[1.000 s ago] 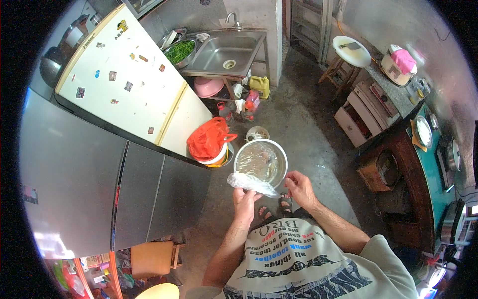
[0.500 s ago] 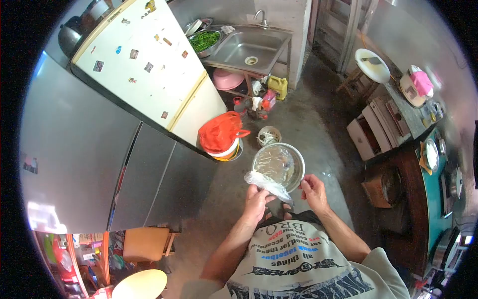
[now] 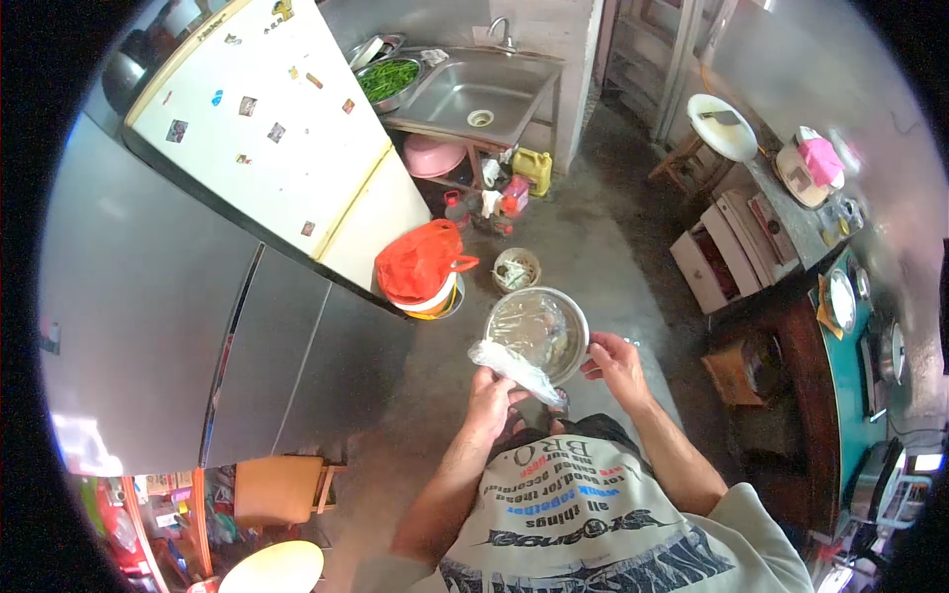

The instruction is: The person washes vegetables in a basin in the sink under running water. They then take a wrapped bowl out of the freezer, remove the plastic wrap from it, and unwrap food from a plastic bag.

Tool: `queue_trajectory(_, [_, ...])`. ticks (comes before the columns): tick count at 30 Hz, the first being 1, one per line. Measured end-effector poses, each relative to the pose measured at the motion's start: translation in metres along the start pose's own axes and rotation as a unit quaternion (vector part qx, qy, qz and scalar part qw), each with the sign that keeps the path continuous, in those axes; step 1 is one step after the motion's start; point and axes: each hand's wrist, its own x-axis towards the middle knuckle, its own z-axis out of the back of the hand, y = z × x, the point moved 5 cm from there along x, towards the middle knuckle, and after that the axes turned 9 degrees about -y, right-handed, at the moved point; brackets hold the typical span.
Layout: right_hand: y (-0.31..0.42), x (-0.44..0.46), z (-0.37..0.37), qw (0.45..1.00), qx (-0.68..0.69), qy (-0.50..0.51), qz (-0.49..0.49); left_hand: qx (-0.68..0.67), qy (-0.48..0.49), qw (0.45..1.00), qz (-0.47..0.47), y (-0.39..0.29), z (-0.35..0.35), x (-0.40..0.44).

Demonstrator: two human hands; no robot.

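A round metal bowl (image 3: pixel 584 333) is held in front of my body, above the floor. Clear plastic film (image 3: pixel 529 321) stretches over its top, and a whitish bunched part of the film (image 3: pixel 514 370) hangs over the near-left rim. My left hand (image 3: pixel 488 403) is closed on this bunched plastic, its fingers partly under it. At the bowl's right rim, my right hand (image 3: pixel 619 368) has its fingers curled against the edge. What lies under the film is blurred, with pale streaks and a darker patch.
Beyond the bowl, a small basin (image 3: pixel 516 270) with pale scraps stands on the floor. A bucket with a red bag (image 3: pixel 423 265) is beside the white fridge (image 3: pixel 267 128). At the back is a sink (image 3: pixel 484 94) with greens (image 3: pixel 388 79); a counter (image 3: pixel 835 381) runs along the right.
The whole view has shifted slightly left. My right hand has slid a little farther up the bowl's right rim. My left hand keeps its hold on the bunched plastic.
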Motion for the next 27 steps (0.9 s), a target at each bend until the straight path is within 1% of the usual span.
queue_trajectory(2, [0.002,-0.001,-0.002,1.000,0.003,0.012,-0.011,0.004,-0.017,1.000,-0.009,-0.001,0.002,0.000])
queue_trajectory(3, [0.002,-0.003,-0.004,0.999,0.005,0.028,-0.022,0.007,-0.015,1.000,-0.006,-0.001,0.003,0.001])
queue_trajectory(7, [-0.006,-0.004,-0.009,0.999,-0.014,0.040,-0.017,0.009,-0.003,1.000,-0.007,0.003,0.004,0.005])
queue_trajectory(13, [-0.015,-0.002,-0.010,1.000,-0.022,-0.001,-0.019,0.017,-0.004,1.000,-0.006,-0.003,-0.001,0.006])
queue_trajectory(15, [-0.014,0.001,-0.008,0.997,-0.068,-0.021,0.021,0.016,0.008,1.000,0.003,-0.002,-0.003,0.009])
queue_trajectory(19, [-0.016,0.005,-0.003,0.996,-0.074,-0.036,0.013,0.030,0.015,0.999,0.016,0.003,-0.007,0.017])
queue_trajectory(22, [-0.019,0.012,0.001,0.993,-0.095,-0.065,0.036,0.041,0.027,0.999,0.013,0.002,-0.013,0.023])
queue_trajectory(24, [-0.016,0.015,0.008,0.991,-0.076,-0.110,0.010,0.007,0.038,0.999,0.024,0.002,-0.018,0.029])
queue_trajectory(27, [-0.028,0.029,0.024,0.988,-0.074,-0.131,0.024,-0.029,0.012,0.999,0.021,0.008,-0.023,0.039])
